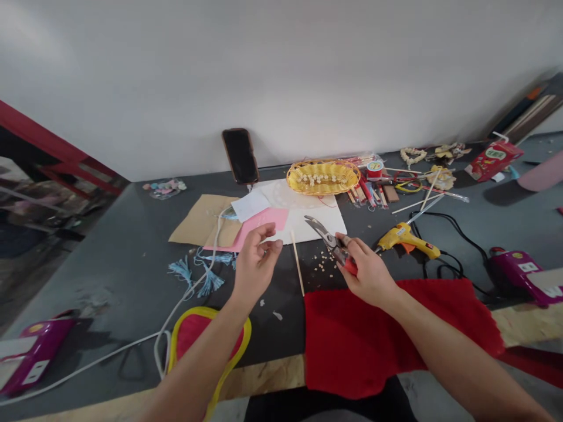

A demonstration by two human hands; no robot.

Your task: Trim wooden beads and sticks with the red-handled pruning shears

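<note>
The left hand [257,261] hangs half-curled over the dark counter [132,281], its fingers parted and nothing visible in them, near a thin wooden stick [298,264]. The right hand [367,272] is closed around the red handles of metal shears [326,235], blades pointing up and left toward a white paper sheet [299,211], just above scattered pale crumbs [323,264] — a red felt cloth [396,334] lies below.
</note>
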